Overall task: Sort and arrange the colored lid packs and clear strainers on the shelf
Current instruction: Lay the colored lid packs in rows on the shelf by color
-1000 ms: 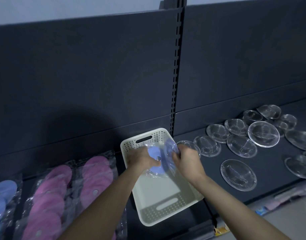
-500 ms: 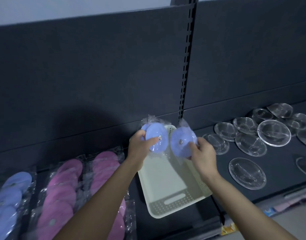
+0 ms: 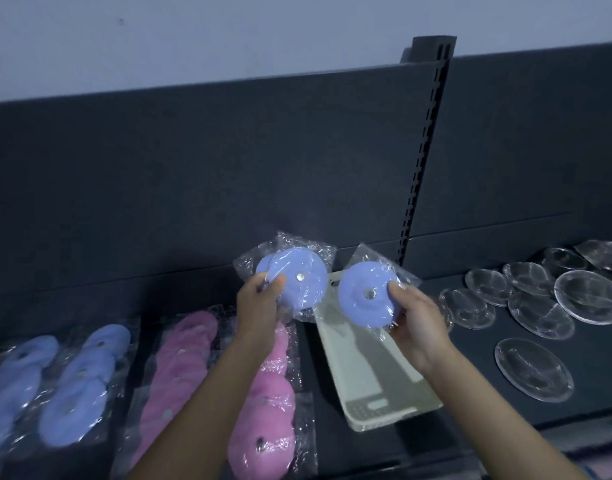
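My left hand (image 3: 257,308) grips a clear-wrapped pack of blue lids (image 3: 295,277) held up above the shelf. My right hand (image 3: 417,323) grips a second blue lid pack (image 3: 365,294) just to its right, over the white basket (image 3: 373,379). On the dark shelf, blue lid packs (image 3: 74,386) lie at the far left. Pink lid packs (image 3: 179,368) lie between them and the basket, partly hidden by my left arm. Several clear strainers (image 3: 588,296) are spread on the shelf at the right.
The white perforated basket stands on the shelf between the pink packs and the strainers. A slotted upright post (image 3: 424,161) divides the dark back panel (image 3: 193,174). The shelf's front edge (image 3: 574,431) runs along the lower right.
Both hands lifted the two blue lid packs out of the basket and drew them apart, raising them higher. The view shifted right and upward along the shelf.
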The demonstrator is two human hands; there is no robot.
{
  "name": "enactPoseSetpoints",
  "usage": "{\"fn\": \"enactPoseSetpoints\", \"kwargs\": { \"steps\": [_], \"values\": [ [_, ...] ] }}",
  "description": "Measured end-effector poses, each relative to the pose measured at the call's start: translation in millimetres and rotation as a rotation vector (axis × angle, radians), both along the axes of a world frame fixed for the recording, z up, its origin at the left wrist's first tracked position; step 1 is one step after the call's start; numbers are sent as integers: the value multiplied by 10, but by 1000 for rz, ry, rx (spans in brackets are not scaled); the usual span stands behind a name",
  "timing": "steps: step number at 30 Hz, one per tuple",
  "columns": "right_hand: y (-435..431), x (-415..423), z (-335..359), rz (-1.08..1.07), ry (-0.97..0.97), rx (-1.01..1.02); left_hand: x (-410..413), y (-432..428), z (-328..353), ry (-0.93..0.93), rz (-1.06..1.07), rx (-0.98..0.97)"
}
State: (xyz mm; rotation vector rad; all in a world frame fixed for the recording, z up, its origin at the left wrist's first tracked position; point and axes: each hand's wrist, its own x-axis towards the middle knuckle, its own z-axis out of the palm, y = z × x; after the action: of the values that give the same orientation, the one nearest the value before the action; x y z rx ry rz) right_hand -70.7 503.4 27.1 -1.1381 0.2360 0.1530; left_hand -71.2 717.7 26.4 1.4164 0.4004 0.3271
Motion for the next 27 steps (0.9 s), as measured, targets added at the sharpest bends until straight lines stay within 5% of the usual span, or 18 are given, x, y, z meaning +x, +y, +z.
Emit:
{"fn": "enactPoseSetpoints", "kwargs": {
  "steps": [13,23,27],
  "values": [
    [914,-467,120,160,74,53,-623,623,80,50,-94,-116],
    [1442,-793,127,144,-10,73,-1015,1065,87,28,-225,-494],
    [1650,-970,110,142,-47,124,-1232,1085,60,51,-289,-351]
  ]
}}
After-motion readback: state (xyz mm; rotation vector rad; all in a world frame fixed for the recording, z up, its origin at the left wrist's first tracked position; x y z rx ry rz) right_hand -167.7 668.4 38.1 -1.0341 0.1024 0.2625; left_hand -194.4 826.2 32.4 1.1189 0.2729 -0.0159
